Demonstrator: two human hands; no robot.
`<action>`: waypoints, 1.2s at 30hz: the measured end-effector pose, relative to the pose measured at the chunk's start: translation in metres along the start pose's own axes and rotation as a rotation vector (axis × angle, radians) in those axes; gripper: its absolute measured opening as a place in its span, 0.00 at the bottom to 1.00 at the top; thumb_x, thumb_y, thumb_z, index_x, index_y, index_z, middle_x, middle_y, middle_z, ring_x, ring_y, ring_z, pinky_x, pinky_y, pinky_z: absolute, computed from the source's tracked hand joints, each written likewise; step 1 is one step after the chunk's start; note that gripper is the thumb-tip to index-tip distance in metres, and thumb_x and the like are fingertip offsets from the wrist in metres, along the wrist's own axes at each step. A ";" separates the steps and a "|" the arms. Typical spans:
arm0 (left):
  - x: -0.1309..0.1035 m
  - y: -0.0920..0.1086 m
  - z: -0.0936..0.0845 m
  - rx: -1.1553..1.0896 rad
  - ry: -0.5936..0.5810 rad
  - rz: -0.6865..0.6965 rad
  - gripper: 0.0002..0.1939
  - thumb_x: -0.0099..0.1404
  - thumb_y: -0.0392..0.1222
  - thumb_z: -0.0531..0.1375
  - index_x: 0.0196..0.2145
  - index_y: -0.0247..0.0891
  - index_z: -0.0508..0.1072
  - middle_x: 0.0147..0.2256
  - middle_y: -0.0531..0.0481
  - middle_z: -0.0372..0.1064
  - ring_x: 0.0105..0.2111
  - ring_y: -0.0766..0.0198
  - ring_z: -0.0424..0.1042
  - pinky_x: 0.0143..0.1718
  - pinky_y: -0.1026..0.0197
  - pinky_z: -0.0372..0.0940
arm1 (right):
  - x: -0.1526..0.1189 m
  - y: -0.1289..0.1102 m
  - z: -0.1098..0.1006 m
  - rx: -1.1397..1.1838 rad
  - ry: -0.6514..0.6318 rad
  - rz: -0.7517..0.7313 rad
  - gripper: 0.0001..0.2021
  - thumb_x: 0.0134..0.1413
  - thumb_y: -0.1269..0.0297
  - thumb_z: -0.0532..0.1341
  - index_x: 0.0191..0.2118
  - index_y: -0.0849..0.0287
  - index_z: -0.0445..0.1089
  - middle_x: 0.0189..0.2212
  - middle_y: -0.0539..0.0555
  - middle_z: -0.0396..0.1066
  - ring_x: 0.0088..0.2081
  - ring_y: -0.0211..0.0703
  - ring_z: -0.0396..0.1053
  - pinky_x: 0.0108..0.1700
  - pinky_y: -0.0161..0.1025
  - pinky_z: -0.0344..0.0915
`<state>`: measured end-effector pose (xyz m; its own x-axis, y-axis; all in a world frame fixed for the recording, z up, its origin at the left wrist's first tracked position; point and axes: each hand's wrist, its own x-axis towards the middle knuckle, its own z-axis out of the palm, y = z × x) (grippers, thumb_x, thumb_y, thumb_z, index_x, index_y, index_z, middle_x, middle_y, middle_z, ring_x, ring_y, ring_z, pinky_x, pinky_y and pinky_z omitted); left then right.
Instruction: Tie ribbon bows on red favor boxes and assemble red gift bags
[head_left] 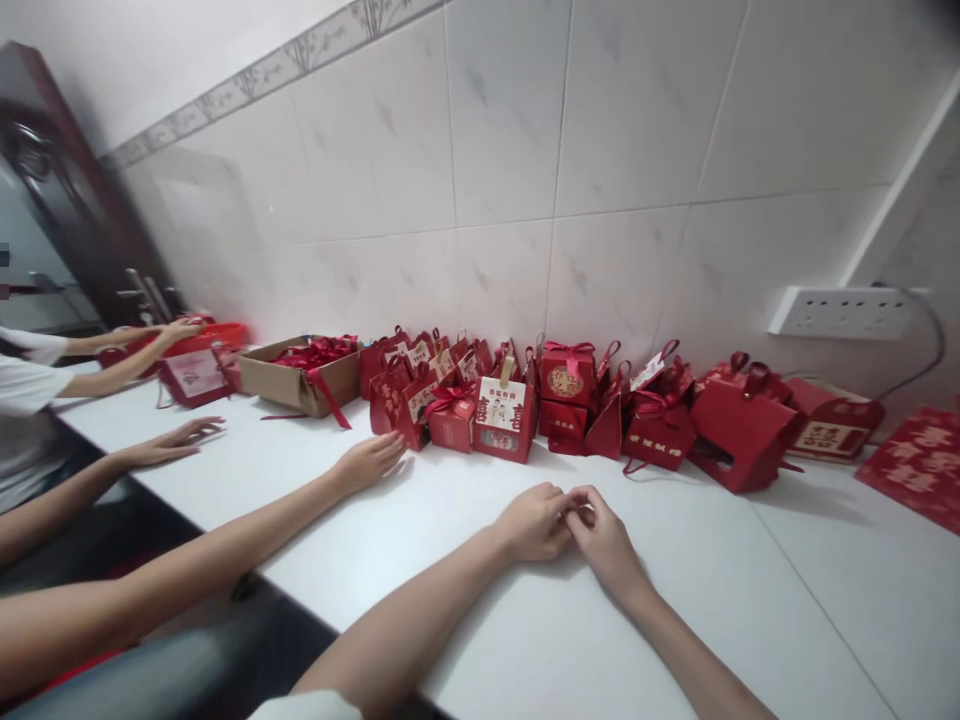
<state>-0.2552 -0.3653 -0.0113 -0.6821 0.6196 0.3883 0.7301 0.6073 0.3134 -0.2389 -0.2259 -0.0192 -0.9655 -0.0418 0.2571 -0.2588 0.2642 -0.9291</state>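
Observation:
My left hand [535, 522] rests on the white table with its fingers curled. Against it lies my right hand [601, 535], fingers bent and closed, so that both hands meet at the fingertips. No object shows in either hand. Beyond them, a row of red gift boxes [507, 420] stands along the wall. One box with a pink bow [568, 385] sits just behind my hands. To its right are a dark red box with a ribbon [660, 425] and a larger handled red box [742, 430].
Co-workers are at my left: one outstretched hand [369, 465] lies near the boxes, another hand [169, 443] farther left. An open cardboard box [300, 390] holds red ribbons. Red baskets [217, 338] stand beyond. A white power strip [840, 313] is on the tiled wall.

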 end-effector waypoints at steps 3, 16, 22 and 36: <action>0.004 -0.001 0.001 0.036 -0.013 0.021 0.13 0.53 0.34 0.55 0.39 0.34 0.69 0.31 0.45 0.68 0.33 0.60 0.66 0.37 0.59 0.64 | -0.001 0.000 -0.002 0.019 -0.002 0.015 0.09 0.43 0.58 0.54 0.31 0.56 0.62 0.27 0.52 0.71 0.30 0.47 0.72 0.35 0.42 0.67; 0.006 0.003 0.003 0.113 0.024 -0.027 0.09 0.52 0.37 0.58 0.33 0.33 0.72 0.27 0.47 0.72 0.29 0.62 0.70 0.35 0.63 0.66 | 0.003 0.014 -0.003 0.021 -0.120 0.112 0.17 0.44 0.50 0.56 0.36 0.57 0.63 0.30 0.54 0.73 0.35 0.49 0.73 0.38 0.42 0.67; -0.006 0.008 -0.004 0.068 0.019 -0.067 0.15 0.52 0.36 0.54 0.39 0.33 0.72 0.30 0.47 0.73 0.32 0.63 0.72 0.38 0.63 0.67 | 0.001 0.004 0.004 -0.118 -0.106 0.074 0.16 0.41 0.50 0.54 0.33 0.55 0.63 0.28 0.52 0.72 0.33 0.49 0.72 0.36 0.40 0.68; -0.016 0.011 -0.008 -0.187 0.016 -0.170 0.10 0.50 0.36 0.54 0.33 0.40 0.69 0.29 0.49 0.70 0.30 0.61 0.70 0.35 0.61 0.67 | -0.004 -0.004 0.006 -0.151 -0.225 -0.022 0.10 0.48 0.53 0.51 0.26 0.53 0.61 0.22 0.49 0.69 0.27 0.45 0.69 0.32 0.38 0.66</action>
<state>-0.2356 -0.3724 -0.0075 -0.7958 0.5082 0.3294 0.6013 0.5981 0.5299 -0.2339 -0.2323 -0.0180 -0.9463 -0.2576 0.1951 -0.2884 0.4006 -0.8697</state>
